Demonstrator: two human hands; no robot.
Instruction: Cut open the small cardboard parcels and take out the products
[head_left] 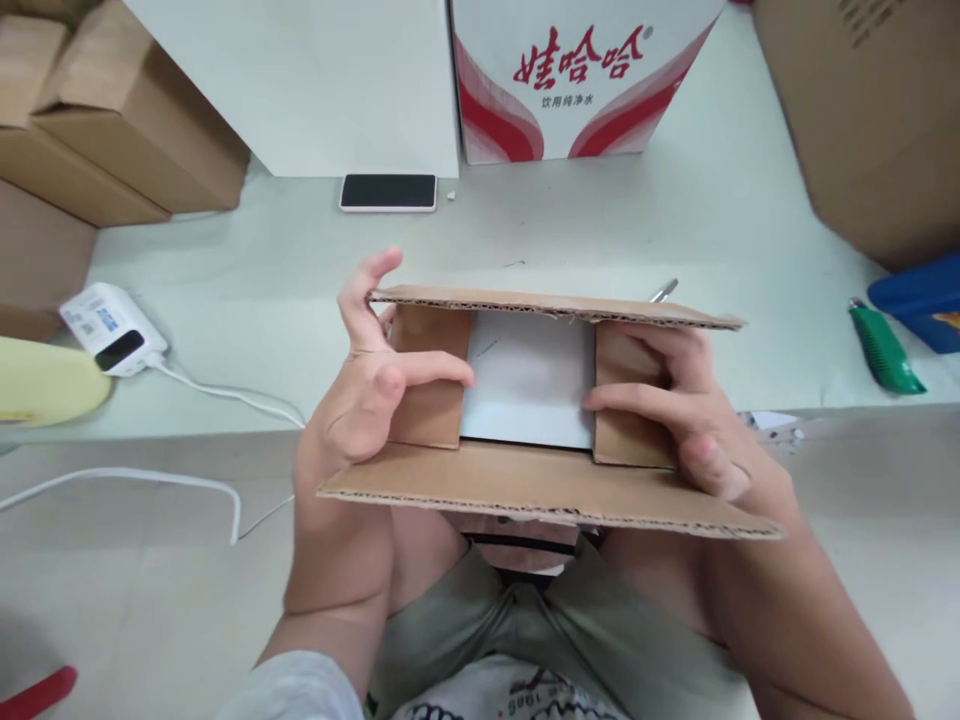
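Note:
A brown cardboard box [551,487] is in front of me at the table's near edge, its two long flaps standing spread apart. The short left flap [431,425] and short right flap [630,430] are folded inward. Between them shows a flat white item [529,385] inside the box. My left hand [367,375] grips the left end, its index finger laid across the left flap and another finger raised behind the far flap. At the right end my right hand [690,400] grips likewise, fingers pressing the right flap. The box's lower body is hidden.
At the back of the table [300,260] stand a white carton with red print [577,130] and a phone [388,193]. Brown boxes [142,110] are at left, near a white device [112,328] with a cable. A green-handled tool [886,350] lies at right, a pen [664,291] behind the box.

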